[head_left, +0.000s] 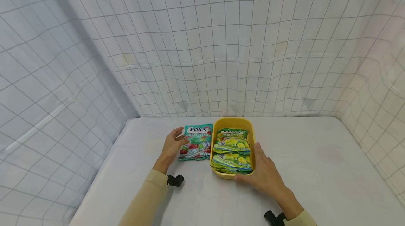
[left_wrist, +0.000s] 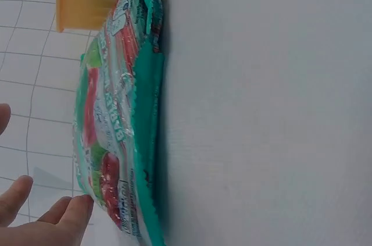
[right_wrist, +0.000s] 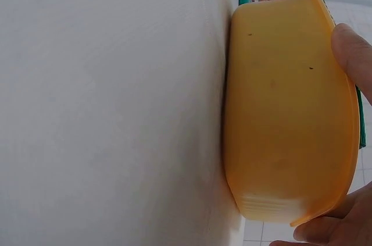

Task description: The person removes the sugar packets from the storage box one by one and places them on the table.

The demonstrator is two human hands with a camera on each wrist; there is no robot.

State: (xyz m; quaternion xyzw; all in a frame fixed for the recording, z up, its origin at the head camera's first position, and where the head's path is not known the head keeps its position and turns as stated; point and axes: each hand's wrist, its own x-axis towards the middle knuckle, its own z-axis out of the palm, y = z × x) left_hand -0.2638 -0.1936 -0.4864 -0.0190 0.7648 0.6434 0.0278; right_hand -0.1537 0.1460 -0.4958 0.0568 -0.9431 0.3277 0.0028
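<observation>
A teal FOX'S candy bag [head_left: 197, 142] lies flat on the table, its front up, just left of a yellow plastic container [head_left: 234, 122]. Over the bag's left edge reach the fingers of my left hand [head_left: 172, 146], loosely spread; a fingertip [left_wrist: 81, 202] meets or nearly meets the bag in the left wrist view. My right hand [head_left: 264, 173] holds the container at its near right corner, thumb [right_wrist: 351, 54] at the rim on the near side, fingers along the right side. Inside the container, a green-and-yellow candy bag [head_left: 232, 141] lies behind another similar bag [head_left: 232, 162].
A white table [head_left: 303, 159] carries everything. White grid-patterned sheets [head_left: 234, 60] hang behind it and along the left and right sides. Dark wrist cameras [head_left: 175, 180] are strapped at both of my sleeves.
</observation>
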